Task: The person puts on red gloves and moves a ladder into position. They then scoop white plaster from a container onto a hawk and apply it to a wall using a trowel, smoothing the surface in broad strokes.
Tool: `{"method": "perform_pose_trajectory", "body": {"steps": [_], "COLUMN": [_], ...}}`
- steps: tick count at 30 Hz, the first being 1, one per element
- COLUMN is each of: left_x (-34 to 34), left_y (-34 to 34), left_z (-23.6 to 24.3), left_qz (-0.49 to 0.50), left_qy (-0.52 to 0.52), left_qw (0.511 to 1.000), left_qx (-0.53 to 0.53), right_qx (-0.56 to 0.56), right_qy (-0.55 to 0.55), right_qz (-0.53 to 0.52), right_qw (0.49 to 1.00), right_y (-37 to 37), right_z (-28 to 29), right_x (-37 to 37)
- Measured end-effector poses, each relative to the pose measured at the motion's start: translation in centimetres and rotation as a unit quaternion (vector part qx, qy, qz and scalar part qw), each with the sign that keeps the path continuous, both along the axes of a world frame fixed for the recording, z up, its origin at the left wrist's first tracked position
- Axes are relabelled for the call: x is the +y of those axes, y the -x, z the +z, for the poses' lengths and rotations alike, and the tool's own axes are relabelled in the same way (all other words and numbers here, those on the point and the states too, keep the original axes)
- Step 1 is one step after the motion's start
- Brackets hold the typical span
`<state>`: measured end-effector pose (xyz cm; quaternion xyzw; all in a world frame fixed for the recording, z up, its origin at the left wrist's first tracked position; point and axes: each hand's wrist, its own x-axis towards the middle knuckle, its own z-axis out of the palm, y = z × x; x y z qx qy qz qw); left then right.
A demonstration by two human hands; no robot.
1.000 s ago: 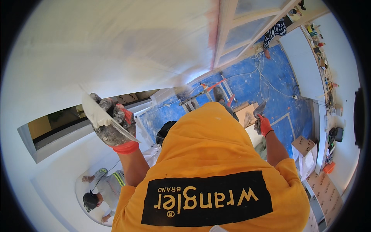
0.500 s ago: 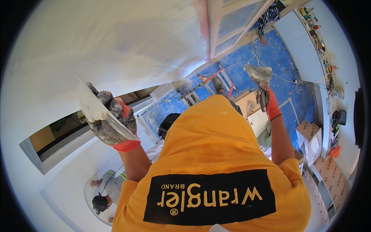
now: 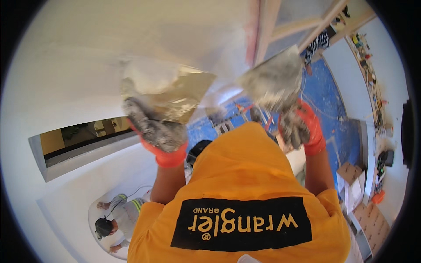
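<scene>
My left hand (image 3: 160,131), in an orange-red glove with a stained grey palm, is closed on a wide flat metal putty blade (image 3: 193,92). White putty (image 3: 151,79) sits on the blade's upper left. My right hand (image 3: 302,127), gloved alike, grips a broad putty knife (image 3: 274,81), its blade smeared with grey-white residue and pointing up and left. Both tools are blurred. They are raised in front of the pale wall (image 3: 87,57), their near edges a short way apart. The knife's handle is mostly hidden in my glove.
A long recessed opening (image 3: 83,136) runs along the wall at left. Below it an oval mirror (image 3: 109,219) shows a person. Blue covering (image 3: 322,94) lies on the floor. A wooden frame (image 3: 302,26) stands ahead, a person in patterned clothing (image 3: 318,44) beyond, cardboard boxes (image 3: 370,223) at right.
My left hand has moved right and tipped its blade so the puttied face shows. My right hand has raised the putty knife and swung it left, toward that blade.
</scene>
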<state>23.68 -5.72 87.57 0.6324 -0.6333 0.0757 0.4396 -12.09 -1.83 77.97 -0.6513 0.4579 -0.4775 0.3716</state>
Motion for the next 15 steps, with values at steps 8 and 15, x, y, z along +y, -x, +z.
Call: {"method": "perform_pose_trajectory", "body": {"steps": [8,15], "left_x": [-0.9,-2.3], "left_y": [2.8,-0.7], "left_z": [1.6,3.3], "left_qz": [-0.273,-0.395], "left_qy": [-0.093,0.021], "left_qw": [0.813,0.918], "left_qx": [0.507,-0.02], "right_qx": [-0.168,0.055], "right_qy": [-0.258,0.148], "right_qz": [0.143,0.106], "right_qw": [0.941,0.982], "right_y": [-6.1,-5.0], "right_z": [8.1,8.2], "right_x": [-1.9,-4.5]}}
